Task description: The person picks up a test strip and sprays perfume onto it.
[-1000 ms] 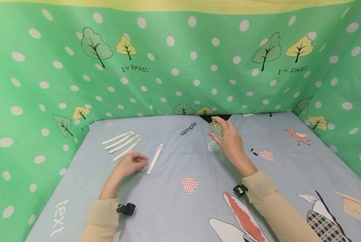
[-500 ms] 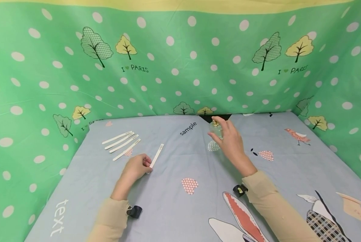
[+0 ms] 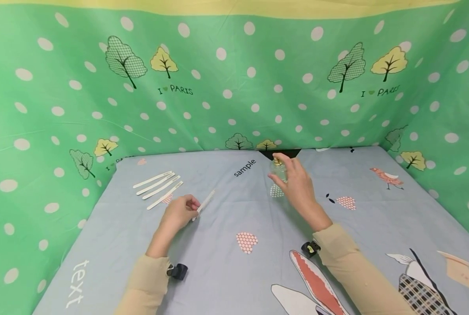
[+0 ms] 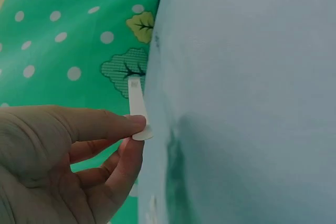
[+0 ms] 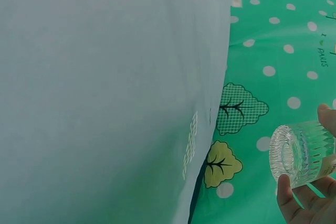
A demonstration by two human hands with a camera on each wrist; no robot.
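Observation:
My left hand (image 3: 178,213) pinches a slim white paper test strip (image 3: 206,202) by its lower end, between thumb and fingers. In the left wrist view the strip (image 4: 136,98) points up and away, with a small print at its far end. To the right, my right hand (image 3: 300,186) holds a clear glass perfume bottle (image 3: 280,169) with a gold neck, one finger over its top. The right wrist view shows the bottle's ribbed glass base (image 5: 294,153) between thumb and fingers; its upper part lies outside that view.
Several more white paper strips (image 3: 161,187) lie fanned out on the printed grey-blue cloth (image 3: 226,271), beyond the left hand. A green dotted curtain (image 3: 218,109) rises behind the table and along both sides. Each wrist wears a small black camera.
My left hand has moved right to the single strip, pinched its lower end and lifted it off the cloth. The right hand with the bottle has barely shifted left.

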